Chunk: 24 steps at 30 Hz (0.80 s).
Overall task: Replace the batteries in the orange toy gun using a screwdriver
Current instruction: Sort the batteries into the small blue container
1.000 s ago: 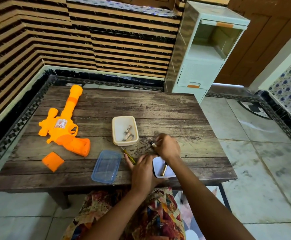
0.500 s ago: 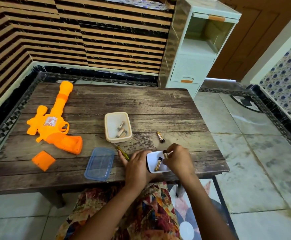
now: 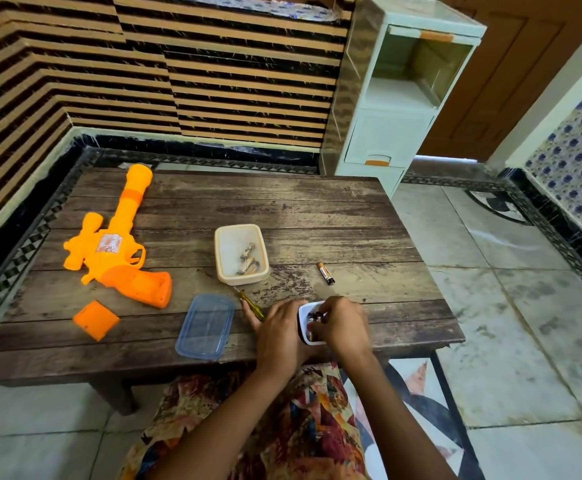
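At the near edge of the table (image 3: 317, 209) the right hand (image 3: 343, 325) curls into the small white dish (image 3: 302, 323), though I cannot tell its grip, and the left hand (image 3: 277, 329) lies flat against the dish, so a nudge could tip it off; beyond, the loose battery (image 3: 326, 273) may roll, and the orange toy gun (image 3: 116, 247) lies far left.

**Surface notes: materials and finish**

White tray (image 3: 302, 315) at the right hand (image 3: 343, 323): smooth, glossy plastic. Table (image 3: 317, 209) under the grip: worn wood grain, matt, scuffed pale.
Just beyond the grip: battery (image 3: 326, 273), shiny copper-and-black wrap.
Left of the grip: blue lid (image 3: 204, 327), clear plastic; cream tub (image 3: 243, 279), cloudy plastic.
Far left: orange toy gun (image 3: 123, 268), smooth plastic with a slight sheen.
Below the grip: lap cloth (image 3: 303, 427), printed fabric.
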### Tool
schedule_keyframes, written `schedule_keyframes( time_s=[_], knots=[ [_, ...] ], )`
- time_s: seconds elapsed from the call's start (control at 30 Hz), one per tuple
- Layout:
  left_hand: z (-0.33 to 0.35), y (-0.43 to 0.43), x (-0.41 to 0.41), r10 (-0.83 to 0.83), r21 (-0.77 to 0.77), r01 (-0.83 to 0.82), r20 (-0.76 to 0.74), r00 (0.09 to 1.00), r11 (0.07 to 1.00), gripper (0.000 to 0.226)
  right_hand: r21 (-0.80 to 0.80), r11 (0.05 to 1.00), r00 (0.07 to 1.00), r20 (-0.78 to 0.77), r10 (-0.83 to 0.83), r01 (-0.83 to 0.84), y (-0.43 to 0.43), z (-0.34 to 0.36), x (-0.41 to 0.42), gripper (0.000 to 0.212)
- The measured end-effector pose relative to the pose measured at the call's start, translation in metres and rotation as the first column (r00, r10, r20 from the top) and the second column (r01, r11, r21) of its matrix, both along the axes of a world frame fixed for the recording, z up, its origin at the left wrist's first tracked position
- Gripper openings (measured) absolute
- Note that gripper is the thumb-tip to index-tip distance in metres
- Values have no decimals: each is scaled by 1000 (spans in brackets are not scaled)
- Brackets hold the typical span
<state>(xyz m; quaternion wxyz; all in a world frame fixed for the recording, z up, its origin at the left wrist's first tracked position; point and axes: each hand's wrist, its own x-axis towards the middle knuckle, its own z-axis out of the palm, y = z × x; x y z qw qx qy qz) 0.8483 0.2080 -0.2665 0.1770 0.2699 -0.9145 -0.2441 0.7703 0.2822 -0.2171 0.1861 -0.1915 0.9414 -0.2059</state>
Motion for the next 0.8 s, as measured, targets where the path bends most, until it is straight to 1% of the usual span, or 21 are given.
schedule_keyframes(
  time_s=[0.13, 0.33, 0.4, 0.5, 0.53, 0.7, 0.8],
  knots=[
    [1, 0, 0, -2, -3, 2, -16, 1000, 1000, 79, -67, 998, 1000, 3, 3, -3, 2, -1, 2, 21],
    [0, 0, 1, -13, 17, 13, -7, 1000, 1000, 84, -77, 996, 999, 27, 36, -34, 3, -5, 3, 2],
    [0, 0, 0, -15, 14, 15, -14, 1000, 1000, 83, -80, 996, 999, 37, 31, -28, 5, -3, 2, 7],
    [0, -1, 0, -11, 9, 11, -34, 999, 1000, 82, -61, 998, 998, 57, 22, -18, 8, 0, 0, 23],
    [-1, -1, 0, -11, 5, 12, -34, 999, 1000, 82, -63, 998, 998, 64, 15, -11, 9, 1, -1, 25],
    [-4, -1, -1, -1, -26, -1, -48, 999, 1000, 75, -121, 992, 995, 95, -13, 25, 11, 7, -4, 13],
    [-5, 0, -1, 8, -37, -10, -46, 999, 999, 70, -131, 991, 999, 46, -14, 20, 11, 13, -11, 13]
  ],
)
